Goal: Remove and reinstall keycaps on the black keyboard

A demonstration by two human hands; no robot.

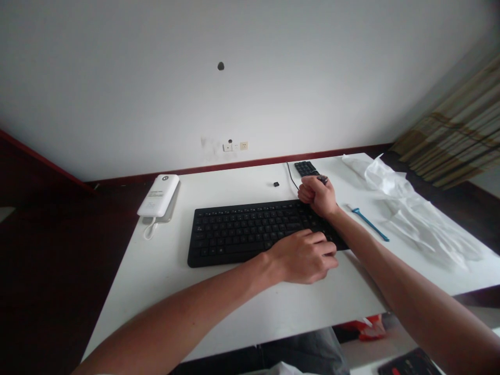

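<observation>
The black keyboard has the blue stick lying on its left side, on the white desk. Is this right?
No, the blue stick lies on the right side of the black keyboard, not its left. It is on the white desk, as the head view shows.

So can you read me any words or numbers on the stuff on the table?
On the power bank: a printed label, too small and blurred to read.
On the keyboard: key letters, too small to read.
On the keypad: key marks, too small to read.
So there are no words I can quote.
</observation>
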